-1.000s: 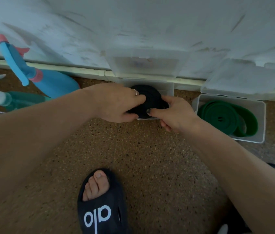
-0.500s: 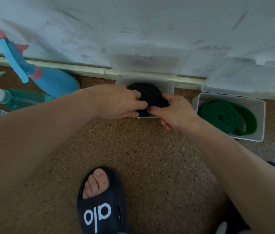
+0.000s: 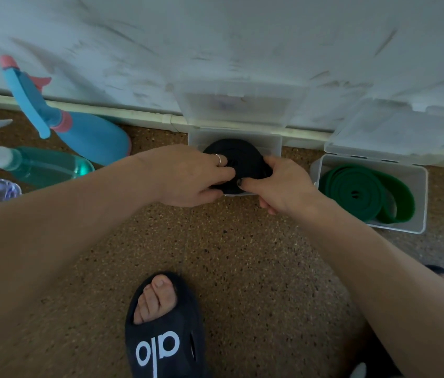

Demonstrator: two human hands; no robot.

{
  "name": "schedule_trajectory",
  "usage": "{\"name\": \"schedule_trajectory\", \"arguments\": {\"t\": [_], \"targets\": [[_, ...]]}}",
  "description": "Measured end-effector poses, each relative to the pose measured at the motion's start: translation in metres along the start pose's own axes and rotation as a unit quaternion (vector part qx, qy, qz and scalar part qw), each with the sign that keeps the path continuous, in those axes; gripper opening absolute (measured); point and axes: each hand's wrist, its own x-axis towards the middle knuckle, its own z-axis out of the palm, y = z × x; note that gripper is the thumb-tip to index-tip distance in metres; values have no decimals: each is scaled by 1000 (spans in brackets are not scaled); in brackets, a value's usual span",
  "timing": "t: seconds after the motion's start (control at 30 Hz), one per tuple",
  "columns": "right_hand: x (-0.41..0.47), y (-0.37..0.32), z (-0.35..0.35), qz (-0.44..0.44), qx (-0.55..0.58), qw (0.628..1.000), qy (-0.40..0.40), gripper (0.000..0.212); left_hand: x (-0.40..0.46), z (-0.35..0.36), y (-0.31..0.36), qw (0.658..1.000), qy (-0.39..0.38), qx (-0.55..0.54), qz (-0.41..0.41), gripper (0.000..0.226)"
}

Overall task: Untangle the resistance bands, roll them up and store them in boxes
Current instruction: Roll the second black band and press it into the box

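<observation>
A rolled black resistance band [image 3: 239, 162] sits in a clear plastic box [image 3: 274, 144] against the wall, its lid [image 3: 238, 105] leaning open on the wall. My left hand [image 3: 188, 175] grips the roll from the left, fingers curled over its near edge. My right hand [image 3: 280, 184] pinches the roll's right side with thumb and fingers. To the right, a rolled green band [image 3: 362, 190] lies inside a second open clear box [image 3: 421, 203].
Two spray bottles lie at left: a blue one with pink trim [image 3: 79, 132] and a teal one [image 3: 43, 166]. A foot in a black slide [image 3: 163, 328] stands on the speckled brown floor [image 3: 242, 255]. The white wall and skirting run behind the boxes.
Both hands have pushed the black roll a little farther down and back into the box. The green band and bottles have not moved.
</observation>
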Motion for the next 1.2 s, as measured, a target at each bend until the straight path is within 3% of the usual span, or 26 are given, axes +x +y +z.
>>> {"name": "schedule_trajectory", "arguments": {"t": [0.13,0.3,0.57,0.7,0.77,0.8,0.9,0.97,1.03,1.2], "targets": [[0,-1,2,1,1,1000,7,43,-12,6,2,997,80,5,-15,35],[-5,3,9,-31,-22,998,57,48,-13,14,0,981,177,-65,-44,32],[-10,5,12,-49,-5,996,78,46,-15,25,6,958,218,-165,-91,34],[-14,-2,4,-66,26,981,181,45,-21,21,7,937,236,-221,-131,38],[-17,-11,-6,-81,95,956,267,28,-25,18,7,897,282,-275,-202,35],[-17,-15,-11,-86,140,940,298,23,-27,16,7,859,313,-321,-248,35],[-13,-25,-22,-95,217,910,339,20,-32,10,4,702,382,-486,-354,44],[-13,-27,-23,-102,243,908,325,25,-36,5,3,622,393,-580,-350,64],[-15,-25,-20,-111,261,910,302,31,-38,1,2,601,390,-626,-309,74],[-17,-18,-16,-114,285,910,280,27,-43,0,-2,648,404,-590,-264,46]]}}
